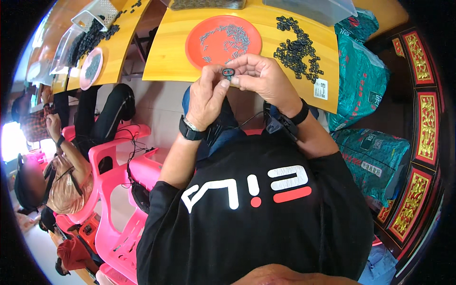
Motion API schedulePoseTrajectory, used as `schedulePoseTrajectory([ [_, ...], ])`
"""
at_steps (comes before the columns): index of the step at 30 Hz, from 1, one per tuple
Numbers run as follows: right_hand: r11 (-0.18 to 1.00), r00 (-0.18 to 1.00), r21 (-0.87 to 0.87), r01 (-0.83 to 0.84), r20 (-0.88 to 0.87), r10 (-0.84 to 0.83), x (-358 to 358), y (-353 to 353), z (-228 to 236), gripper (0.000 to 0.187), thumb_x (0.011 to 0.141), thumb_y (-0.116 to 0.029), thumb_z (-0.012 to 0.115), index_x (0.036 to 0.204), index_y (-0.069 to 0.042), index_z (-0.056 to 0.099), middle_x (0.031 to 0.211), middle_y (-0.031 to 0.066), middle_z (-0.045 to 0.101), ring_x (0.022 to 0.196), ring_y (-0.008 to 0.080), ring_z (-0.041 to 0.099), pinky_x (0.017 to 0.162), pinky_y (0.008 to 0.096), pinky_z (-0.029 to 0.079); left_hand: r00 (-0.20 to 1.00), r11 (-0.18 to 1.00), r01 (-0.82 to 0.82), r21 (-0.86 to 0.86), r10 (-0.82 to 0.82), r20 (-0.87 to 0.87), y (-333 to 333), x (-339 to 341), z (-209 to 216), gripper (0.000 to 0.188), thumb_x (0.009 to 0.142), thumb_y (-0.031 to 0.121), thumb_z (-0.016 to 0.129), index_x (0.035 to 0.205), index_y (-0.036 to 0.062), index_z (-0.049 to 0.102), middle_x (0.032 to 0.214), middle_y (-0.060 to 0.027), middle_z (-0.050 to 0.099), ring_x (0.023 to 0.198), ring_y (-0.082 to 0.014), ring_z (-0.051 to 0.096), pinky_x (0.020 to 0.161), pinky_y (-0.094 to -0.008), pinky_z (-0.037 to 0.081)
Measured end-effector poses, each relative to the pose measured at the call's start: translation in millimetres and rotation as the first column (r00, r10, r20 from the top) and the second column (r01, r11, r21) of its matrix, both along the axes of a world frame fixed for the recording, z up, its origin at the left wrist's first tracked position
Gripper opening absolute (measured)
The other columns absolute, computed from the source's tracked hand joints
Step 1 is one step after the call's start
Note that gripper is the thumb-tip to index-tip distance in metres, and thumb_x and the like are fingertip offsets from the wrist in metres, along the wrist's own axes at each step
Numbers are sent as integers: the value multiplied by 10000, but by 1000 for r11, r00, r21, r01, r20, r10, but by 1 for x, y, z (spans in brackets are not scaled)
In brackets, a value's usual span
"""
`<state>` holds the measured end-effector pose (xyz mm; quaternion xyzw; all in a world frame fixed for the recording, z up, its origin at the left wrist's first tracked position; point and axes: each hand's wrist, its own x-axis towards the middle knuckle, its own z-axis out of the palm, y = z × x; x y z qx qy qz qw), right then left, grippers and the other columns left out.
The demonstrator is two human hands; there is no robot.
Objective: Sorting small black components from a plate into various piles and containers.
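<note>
Left hand (207,93), right hand (267,80) pinch dark link (228,69) — super tiny, loose grip could drop it short of red plate (192,43), 12 o'clock.

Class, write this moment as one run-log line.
left hand: pinching dark oval part; right hand: pinching same part; beyond: red plate with grey pieces; right of plate: black parts on yellow table

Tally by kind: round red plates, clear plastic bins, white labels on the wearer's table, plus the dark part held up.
Red round plastic plate: 1
Clear plastic bins: 2
White rectangular label: 1
Dark oval part between left hand and right hand: 1
Total: 5
</note>
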<state>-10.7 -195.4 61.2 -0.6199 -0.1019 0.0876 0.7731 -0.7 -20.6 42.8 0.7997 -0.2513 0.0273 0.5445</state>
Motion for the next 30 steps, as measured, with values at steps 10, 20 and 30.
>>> schedulePoseTrajectory([
  [10,997,997,-71,0,75,5,-4,1,-3,236,827,-21,600,1060,7,608,842,-10,589,771,46,549,712,188,454,964,997,-47,69,27,266,1,-1,-9,227,853,130,540,1039,10,486,776,-173,576,673,-327,582,598,-374,467],
  [20,990,993,-139,28,121,-11,-8,4,6,236,833,-9,585,1067,12,605,845,-13,590,766,40,544,716,192,450,958,996,-67,51,50,282,0,-2,-9,213,851,118,538,1026,8,487,763,-179,567,670,-336,579,592,-382,463],
  [30,980,986,-173,95,152,-69,-13,10,5,191,808,-7,596,995,32,611,800,19,614,735,55,557,671,210,466,926,993,-116,0,108,361,-5,-8,-9,183,848,81,525,1002,-9,483,748,-188,564,662,-348,574,586,-388,459],
])
